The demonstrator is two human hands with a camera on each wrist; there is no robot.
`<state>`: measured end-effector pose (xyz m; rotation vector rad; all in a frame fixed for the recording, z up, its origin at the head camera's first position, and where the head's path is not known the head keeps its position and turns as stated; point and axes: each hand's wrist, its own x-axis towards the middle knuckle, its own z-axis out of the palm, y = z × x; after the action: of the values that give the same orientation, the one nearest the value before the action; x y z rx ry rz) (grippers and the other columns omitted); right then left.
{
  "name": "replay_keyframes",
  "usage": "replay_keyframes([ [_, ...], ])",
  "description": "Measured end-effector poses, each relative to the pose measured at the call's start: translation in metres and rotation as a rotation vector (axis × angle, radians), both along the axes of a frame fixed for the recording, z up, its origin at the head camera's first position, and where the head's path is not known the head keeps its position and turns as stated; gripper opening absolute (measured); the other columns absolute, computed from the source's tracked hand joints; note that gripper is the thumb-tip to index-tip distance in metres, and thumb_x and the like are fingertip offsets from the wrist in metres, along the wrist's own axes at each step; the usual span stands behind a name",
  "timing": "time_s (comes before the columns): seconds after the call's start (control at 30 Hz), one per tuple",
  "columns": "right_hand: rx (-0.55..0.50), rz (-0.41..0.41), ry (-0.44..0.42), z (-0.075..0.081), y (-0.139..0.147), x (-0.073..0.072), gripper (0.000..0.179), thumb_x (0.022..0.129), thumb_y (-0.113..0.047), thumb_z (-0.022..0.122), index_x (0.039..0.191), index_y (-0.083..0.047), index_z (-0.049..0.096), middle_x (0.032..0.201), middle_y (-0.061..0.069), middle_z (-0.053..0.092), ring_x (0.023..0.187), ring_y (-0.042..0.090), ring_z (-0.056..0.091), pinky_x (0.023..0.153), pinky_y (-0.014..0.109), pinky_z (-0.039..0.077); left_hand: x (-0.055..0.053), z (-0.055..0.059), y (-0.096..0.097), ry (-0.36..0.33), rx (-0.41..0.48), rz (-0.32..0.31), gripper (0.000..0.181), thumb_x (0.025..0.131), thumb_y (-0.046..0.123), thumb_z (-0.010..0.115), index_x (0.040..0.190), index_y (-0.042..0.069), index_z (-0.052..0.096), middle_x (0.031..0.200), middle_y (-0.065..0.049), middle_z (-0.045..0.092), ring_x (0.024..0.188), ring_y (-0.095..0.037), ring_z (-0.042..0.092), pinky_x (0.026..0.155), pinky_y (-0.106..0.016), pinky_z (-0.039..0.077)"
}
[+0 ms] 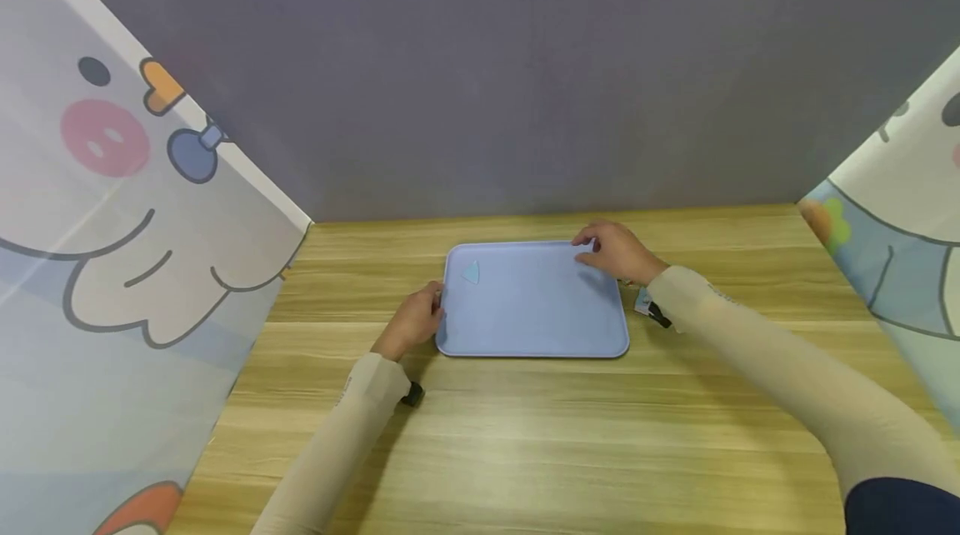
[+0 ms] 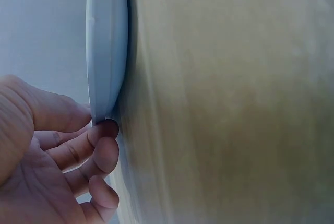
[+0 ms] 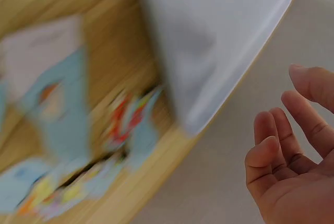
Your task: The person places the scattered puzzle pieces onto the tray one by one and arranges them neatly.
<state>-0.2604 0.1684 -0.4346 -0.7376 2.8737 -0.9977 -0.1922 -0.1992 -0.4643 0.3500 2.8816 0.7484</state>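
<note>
A pale blue rectangular tray [image 1: 532, 310] lies on the wooden table, with a small light blue triangular piece [image 1: 471, 272] near its upper left corner. My left hand [image 1: 415, 318] pinches the tray's left edge; in the left wrist view the thumb sits on the rim [image 2: 99, 51] and the fingers curl beneath it. Over the tray's far right corner is my right hand [image 1: 615, 252], thumb and fingers apart around bare air. The right wrist view shows that hand [image 3: 297, 156] with loosely bent fingers, holding nothing.
Printed light blue paper-like pieces [image 3: 62, 98] lie on the table right of the tray, blurred in the right wrist view and mostly hidden by my right forearm in the head view. A grey wall [image 1: 525, 77] rises behind the table; cartoon-printed panels [image 1: 112, 268] flank it.
</note>
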Motion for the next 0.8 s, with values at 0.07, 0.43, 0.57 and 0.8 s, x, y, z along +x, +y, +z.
replay_keyframes([
  [0.07,0.010,-0.024,-0.006,-0.002,0.015,0.000,0.026,0.083,-0.011,0.072,0.107,-0.001,0.068,0.096,0.013,0.061,0.079,0.022,0.053,0.065,0.036,0.043,0.001,0.000,0.000,-0.001,0.002,0.004,0.044,0.090,0.001,0.058,0.131,-0.004,0.046,0.083,-0.005,0.057,0.071,-0.018,0.053,0.066,-0.032,0.046],
  [0.43,0.032,-0.081,-0.053,-0.008,0.076,0.007,0.027,0.086,-0.005,0.067,0.111,0.004,0.065,0.104,0.018,0.061,0.084,0.027,0.055,0.070,0.041,0.045,0.001,0.001,-0.001,-0.018,-0.002,0.010,0.042,0.089,0.002,0.059,0.129,-0.003,0.047,0.085,-0.006,0.058,0.072,-0.018,0.054,0.068,-0.032,0.047],
  [0.57,0.058,-0.103,-0.132,-0.009,0.082,0.011,0.030,0.086,-0.007,0.066,0.113,0.005,0.063,0.106,0.019,0.059,0.089,0.030,0.055,0.070,0.041,0.047,0.001,0.000,-0.002,-0.019,0.005,0.006,0.041,0.089,0.001,0.059,0.128,-0.004,0.047,0.086,-0.007,0.059,0.073,-0.019,0.054,0.068,-0.032,0.047],
  [0.8,0.049,-0.055,-0.167,-0.025,0.085,0.010,0.043,0.080,-0.012,0.075,0.116,0.007,0.061,0.112,0.023,0.056,0.100,0.037,0.052,0.084,0.051,0.042,0.001,0.001,0.000,-0.021,0.012,0.002,0.041,0.089,0.001,0.059,0.128,-0.004,0.048,0.085,-0.006,0.058,0.073,-0.019,0.054,0.068,-0.033,0.047],
])
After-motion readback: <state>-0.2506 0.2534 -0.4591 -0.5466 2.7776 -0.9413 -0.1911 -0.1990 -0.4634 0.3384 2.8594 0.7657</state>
